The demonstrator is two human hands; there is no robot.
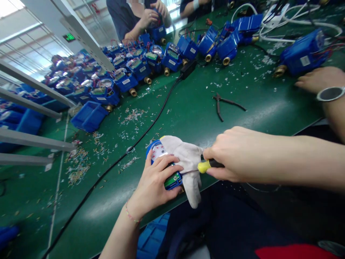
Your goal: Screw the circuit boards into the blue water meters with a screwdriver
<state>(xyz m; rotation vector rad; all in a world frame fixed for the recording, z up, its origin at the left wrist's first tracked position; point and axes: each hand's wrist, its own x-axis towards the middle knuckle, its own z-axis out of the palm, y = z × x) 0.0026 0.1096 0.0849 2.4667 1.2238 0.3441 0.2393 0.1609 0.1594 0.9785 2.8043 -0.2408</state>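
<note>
The green desk (188,115) carries everything here, with a crowd of blue units (141,66) massed toward its far left corner and along its far edge, probably to leave working room near the person. A black cable (105,176) slants across the left side. Close to the near edge lies the unit in hand, a blue meter (158,151) with its dial and green board bared. The fingers of the left hand (155,183) spread over its top while the thumb presses its near side, apparently to brace it against the tool. A white glove (176,145) drapes across the meter and droops past the near edge, perhaps as padding. Farther in from that edge, pliers (217,99) rest with handles splayed, within easy reach of the right hand (229,154). That hand's fingers close around a yellow-and-black screwdriver (204,166), aimed leftward at the meter, likely for a straight push. The screwdriver's tip cannot be made out, the glove and left hand hide much of the meter, and the farthest units blur together.
</note>
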